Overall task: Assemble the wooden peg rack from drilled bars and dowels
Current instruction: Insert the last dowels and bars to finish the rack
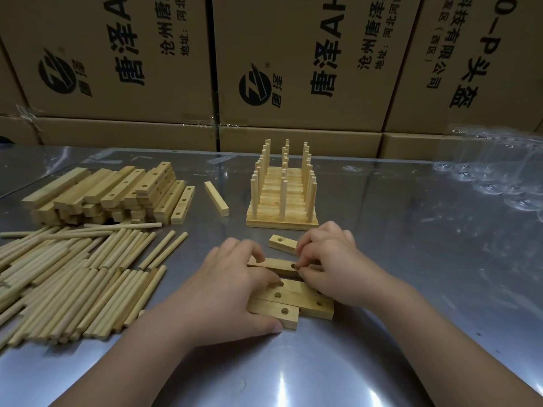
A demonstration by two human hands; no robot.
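L hand (232, 292) grips stacked drilled bars (308, 302), thumb on nearest; R hand (329, 259) pinches single bar (276, 264) by its hole.

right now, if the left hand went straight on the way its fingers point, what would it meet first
The left hand holds a drilled bar. Beyond it, probably the short loose bar first, then the finished rack; the right hand sits close beside that line.

The left hand (232, 286) hides the left ends of the near drilled bars (293, 301). What the right hand (329, 259) pinches is too small to tell. The dowel heap (58, 277) runs off the left edge.
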